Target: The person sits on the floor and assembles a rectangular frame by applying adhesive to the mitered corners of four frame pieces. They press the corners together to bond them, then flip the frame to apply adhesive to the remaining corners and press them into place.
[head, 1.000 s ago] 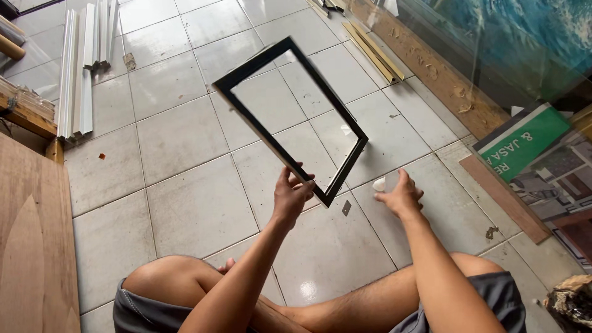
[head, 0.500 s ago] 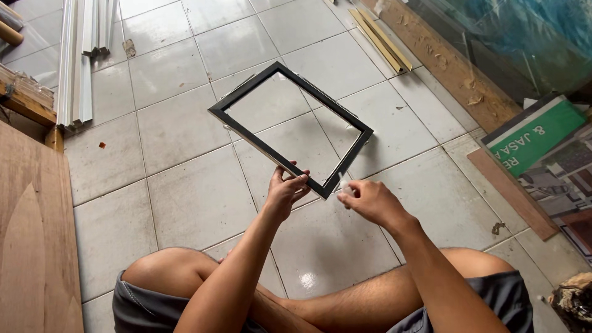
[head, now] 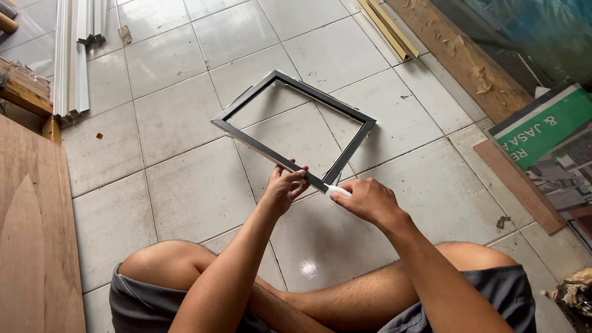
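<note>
A: The black picture frame (head: 295,126) is seen held low over the tiled floor (head: 185,123), tilted, with its far corner pointed away and its near corner at the hands.

B: And the left hand (head: 282,188)?

A: Its fingers (head: 298,177) are clenched around the frame's near left rail, just short of the corner. The thumb is laid on top, the fingertips curled over the edge.

B: The right hand (head: 369,200) is placed just beside it.

A: Yes, it is closed around a small white tool (head: 337,190), whose tip is pressed to the frame's near corner. What kind of tool it is cannot be told; most of it is hidden in the fist.

B: The frame itself is shown empty, floor tiles visible straight through it.

A: Correct. Crossed bare legs in grey shorts (head: 487,296) are seen at the bottom, under both forearms.

B: Around the edges?

A: A bundle of white strips (head: 71,58) is laid at far left, with a wooden board (head: 31,234) along the left edge. Yellowish wooden strips (head: 388,28) are seen at top right beside a long plank (head: 468,58) strewn with shavings. A green and white sign (head: 542,126) is propped at the right, well apart from the hands.
</note>
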